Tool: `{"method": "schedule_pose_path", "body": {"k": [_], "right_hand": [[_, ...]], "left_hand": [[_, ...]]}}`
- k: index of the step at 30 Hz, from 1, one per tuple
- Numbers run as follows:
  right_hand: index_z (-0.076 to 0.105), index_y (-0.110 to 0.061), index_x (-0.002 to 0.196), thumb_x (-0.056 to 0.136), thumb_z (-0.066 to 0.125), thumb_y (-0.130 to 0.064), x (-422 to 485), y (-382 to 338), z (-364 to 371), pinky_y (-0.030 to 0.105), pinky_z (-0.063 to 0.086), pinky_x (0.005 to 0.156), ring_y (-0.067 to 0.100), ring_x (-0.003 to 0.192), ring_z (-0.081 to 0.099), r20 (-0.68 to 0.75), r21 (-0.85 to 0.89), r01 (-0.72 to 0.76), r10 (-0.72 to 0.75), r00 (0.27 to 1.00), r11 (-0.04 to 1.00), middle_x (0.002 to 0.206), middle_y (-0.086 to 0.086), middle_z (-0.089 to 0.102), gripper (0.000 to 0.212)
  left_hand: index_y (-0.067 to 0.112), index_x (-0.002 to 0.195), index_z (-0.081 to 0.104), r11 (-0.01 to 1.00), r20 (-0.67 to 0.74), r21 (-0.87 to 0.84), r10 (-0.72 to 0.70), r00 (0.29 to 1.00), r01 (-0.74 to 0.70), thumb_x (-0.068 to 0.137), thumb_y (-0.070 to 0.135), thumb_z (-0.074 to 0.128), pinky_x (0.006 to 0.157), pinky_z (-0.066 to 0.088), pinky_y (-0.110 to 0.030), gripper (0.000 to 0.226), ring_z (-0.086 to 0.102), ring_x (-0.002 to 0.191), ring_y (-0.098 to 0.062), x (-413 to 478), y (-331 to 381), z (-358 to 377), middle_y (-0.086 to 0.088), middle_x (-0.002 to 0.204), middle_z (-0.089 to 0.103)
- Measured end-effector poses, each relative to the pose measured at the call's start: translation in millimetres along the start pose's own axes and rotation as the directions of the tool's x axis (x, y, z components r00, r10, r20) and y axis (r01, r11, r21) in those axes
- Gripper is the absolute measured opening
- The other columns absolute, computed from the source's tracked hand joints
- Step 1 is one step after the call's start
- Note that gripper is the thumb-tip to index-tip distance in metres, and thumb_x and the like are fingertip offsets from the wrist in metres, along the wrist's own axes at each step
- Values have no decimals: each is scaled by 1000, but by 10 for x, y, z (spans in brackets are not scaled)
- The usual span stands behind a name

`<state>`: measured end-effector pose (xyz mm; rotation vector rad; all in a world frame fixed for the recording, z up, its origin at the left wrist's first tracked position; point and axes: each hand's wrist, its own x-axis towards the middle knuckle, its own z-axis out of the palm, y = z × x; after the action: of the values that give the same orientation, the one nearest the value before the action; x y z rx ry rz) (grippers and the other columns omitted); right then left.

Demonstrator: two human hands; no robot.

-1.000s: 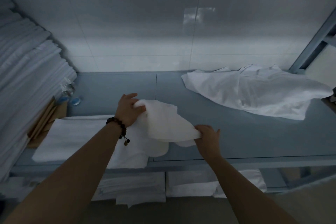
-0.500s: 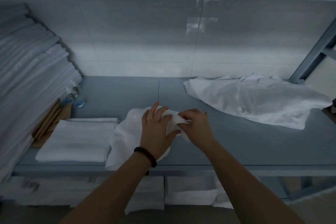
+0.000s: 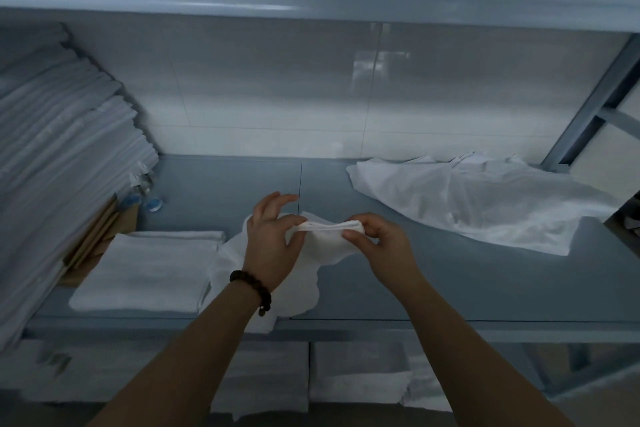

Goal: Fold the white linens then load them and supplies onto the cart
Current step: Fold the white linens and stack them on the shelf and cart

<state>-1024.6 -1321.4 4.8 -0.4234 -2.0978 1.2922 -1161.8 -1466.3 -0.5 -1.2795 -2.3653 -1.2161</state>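
Observation:
A small white towel (image 3: 322, 246) hangs over the grey-blue shelf (image 3: 450, 288), held up by its top edge. My left hand (image 3: 273, 236), with a dark bead bracelet at the wrist, pinches the left end of that edge. My right hand (image 3: 377, 236) pinches the right end, fingers curled round the doubled corners. The towel's lower part droops onto the shelf and over its front edge. A folded white towel (image 3: 149, 270) lies flat to the left. A loose crumpled white linen (image 3: 485, 201) lies spread at the back right.
A tall leaning stack of folded white linens (image 3: 59, 163) fills the left side, with brown paper items (image 3: 100, 236) and small clear bottles (image 3: 145, 191) at its foot. More folded linens (image 3: 356, 378) sit on the shelf below. A metal upright (image 3: 595, 104) stands at the right.
My hands came together over the towel, then lifted its matched edge off the shelf and drew slightly apart. The camera tilted up a little.

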Motion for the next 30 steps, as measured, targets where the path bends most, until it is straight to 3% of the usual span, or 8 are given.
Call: {"method": "schedule_pose_path", "body": {"k": [3,8,11,14,17,24,28,30], "right_hand": [[70,-18,81,83,70,-4,12,-51,5,8,42,71,-7,74,59,-16,41,-4,4,1000,999,79,-19,66,14],[73,-18,83,81,71,0,49,-189,-37,10,42,84,5,95,62,-43,40,65,-63,997,997,91,-9,67,17],[71,-25,79,82,71,-2,79,-280,-201,10,44,81,2,89,63,-122,114,42,-28,992,993,93,-14,69,24],[71,-23,81,82,70,-1,128,-308,-447,7,44,74,-7,81,63,-183,135,72,-46,982,988,87,-22,70,22],[72,-17,85,82,70,-2,153,-251,-614,7,45,73,-8,81,62,-210,75,52,-35,977,996,93,-21,69,15],[70,-29,78,84,68,-6,181,1,-913,11,47,69,-3,71,61,-320,13,-18,21,947,1000,75,-20,70,24],[69,-27,75,84,68,-7,176,151,-983,19,46,70,-3,68,60,-409,20,-83,83,909,996,71,-16,68,22],[69,-23,77,85,67,-6,169,186,-977,24,44,74,-3,71,59,-406,25,-85,88,909,996,76,-11,68,19]], "left_hand": [[13,80,76,999,-19,47,2,1000,-1,78,8,76,102,33,-55,5,42,128,-33,-18,-27,-54,-5,121,62],[12,77,75,979,43,204,16,999,-25,71,9,81,96,34,-51,9,48,124,-36,-52,-69,-29,-9,115,64],[10,83,76,957,43,287,-65,997,50,74,9,77,97,31,-48,9,46,126,-34,-64,-198,-22,-8,118,63],[12,89,76,924,65,363,-153,986,119,80,14,72,98,28,-44,11,41,129,-29,-101,-390,-25,-4,123,60],[16,92,76,919,82,367,-187,979,145,82,19,71,97,26,-40,12,40,128,-25,-131,-488,-26,0,124,59],[20,92,76,903,65,384,-232,971,191,85,24,68,92,23,-35,11,43,123,-22,-141,-690,-98,2,121,61],[15,98,74,870,90,407,-341,936,278,88,29,67,95,32,-37,19,49,119,-24,-175,-858,-168,0,121,63],[11,96,74,887,58,333,-359,931,321,87,22,68,93,40,-41,16,56,111,-27,-195,-865,-202,-6,114,66]]}}
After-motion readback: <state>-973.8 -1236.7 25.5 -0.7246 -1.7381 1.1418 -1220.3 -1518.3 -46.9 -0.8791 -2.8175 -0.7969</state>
